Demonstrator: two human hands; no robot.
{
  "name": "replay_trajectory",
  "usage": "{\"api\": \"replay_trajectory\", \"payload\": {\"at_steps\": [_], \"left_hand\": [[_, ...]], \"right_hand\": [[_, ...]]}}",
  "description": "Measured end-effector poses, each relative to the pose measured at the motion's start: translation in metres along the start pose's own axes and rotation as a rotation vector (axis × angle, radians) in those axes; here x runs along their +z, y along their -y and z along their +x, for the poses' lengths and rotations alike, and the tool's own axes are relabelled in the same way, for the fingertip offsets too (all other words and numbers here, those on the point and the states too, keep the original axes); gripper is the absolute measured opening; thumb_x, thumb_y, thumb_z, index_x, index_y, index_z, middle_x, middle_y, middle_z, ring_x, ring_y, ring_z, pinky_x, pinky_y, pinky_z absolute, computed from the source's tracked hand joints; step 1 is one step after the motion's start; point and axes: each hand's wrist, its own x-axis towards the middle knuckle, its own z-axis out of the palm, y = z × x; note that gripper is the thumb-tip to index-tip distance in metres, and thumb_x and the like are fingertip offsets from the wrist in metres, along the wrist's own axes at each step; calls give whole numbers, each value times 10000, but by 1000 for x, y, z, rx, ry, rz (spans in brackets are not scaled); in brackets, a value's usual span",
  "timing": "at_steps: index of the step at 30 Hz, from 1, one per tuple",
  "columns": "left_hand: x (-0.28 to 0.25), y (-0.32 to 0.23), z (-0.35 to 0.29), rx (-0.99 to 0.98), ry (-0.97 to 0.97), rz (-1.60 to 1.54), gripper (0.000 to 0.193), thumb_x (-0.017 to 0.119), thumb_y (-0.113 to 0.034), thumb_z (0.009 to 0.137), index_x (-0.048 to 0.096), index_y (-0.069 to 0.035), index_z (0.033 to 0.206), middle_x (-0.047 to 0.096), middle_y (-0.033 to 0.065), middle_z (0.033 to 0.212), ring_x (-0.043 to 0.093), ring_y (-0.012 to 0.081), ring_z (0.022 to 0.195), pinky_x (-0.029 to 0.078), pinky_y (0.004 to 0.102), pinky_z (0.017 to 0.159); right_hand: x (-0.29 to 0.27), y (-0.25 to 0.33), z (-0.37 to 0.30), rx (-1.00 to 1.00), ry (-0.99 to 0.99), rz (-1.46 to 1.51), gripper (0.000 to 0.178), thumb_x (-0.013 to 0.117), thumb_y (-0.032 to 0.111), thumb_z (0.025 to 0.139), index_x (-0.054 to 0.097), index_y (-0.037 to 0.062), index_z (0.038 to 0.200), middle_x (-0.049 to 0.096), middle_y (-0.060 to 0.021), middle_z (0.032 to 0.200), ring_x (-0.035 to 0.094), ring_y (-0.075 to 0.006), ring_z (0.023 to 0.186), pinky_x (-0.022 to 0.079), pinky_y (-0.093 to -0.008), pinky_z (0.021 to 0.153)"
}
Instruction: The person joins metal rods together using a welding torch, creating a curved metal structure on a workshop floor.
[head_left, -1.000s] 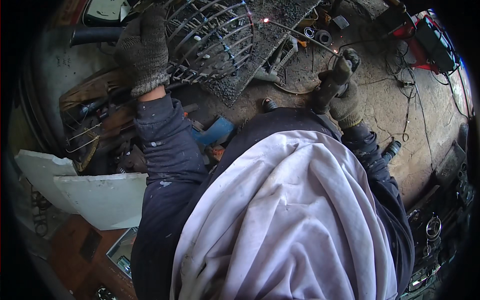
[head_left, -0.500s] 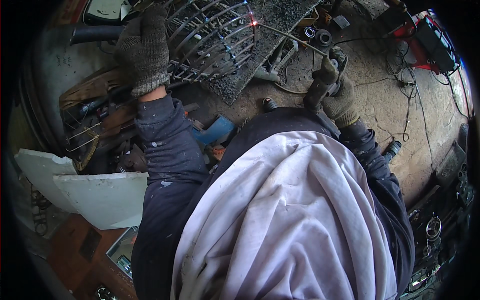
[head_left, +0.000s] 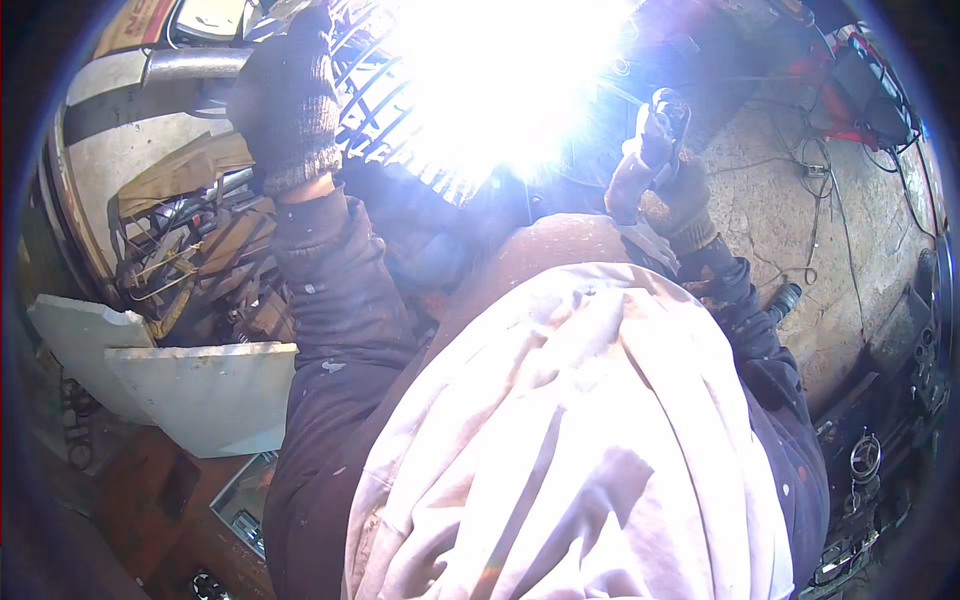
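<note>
Workshop floor (head_left: 765,235), bare and stained, right of the cage; red-and-dark machine (head_left: 860,90) farther right of it. Cage (head_left: 378,125) of curved metal bars just right of the left hand (head_left: 290,110), its left part visible, the rest lost in glare (head_left: 510,70).

Right hand (head_left: 683,195), gloved, to the cage's right, clenched round a holder (head_left: 630,180); thin rod (head_left: 622,95) runs from it into the glare. Left hand, gloved, beside the cage's left edge; fingers too dark to tell whether it grips a bar.

Progress: arc alight, so I judge a weld is under way. Bars already form a rounded frame; joints under glare unreadable, so finished and remaining ones can't be counted.

Containers: cage contents, if any, washed out. Scrap (head_left: 225,250) heaped left of and nearer the wearer than the cage; no bin clearly seen. White boards (head_left: 205,395) beyond that, nearer still.
</note>
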Motion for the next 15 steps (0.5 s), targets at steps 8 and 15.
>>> {"api": "replay_trajectory", "payload": {"at_steps": [8,15], "left_hand": [[-16,-17,7,-464,-47,-735,409,674,-467,833,698,-67,751,676,94,755,633,257,678,481,369,628],[-15,-16,7,-474,-61,-753,404,679,-463,831,699,-67,757,678,95,761,636,260,686,484,369,635]], "right_hand": [[0,8,-3,32,-13,18,395,743,139,736,624,22,1095,659,-60,1013,621,-152,921,497,-304,789],[-1,9,-5,18,-51,16,329,712,109,773,621,14,1074,650,-75,999,617,-160,938,502,-313,783]]}}
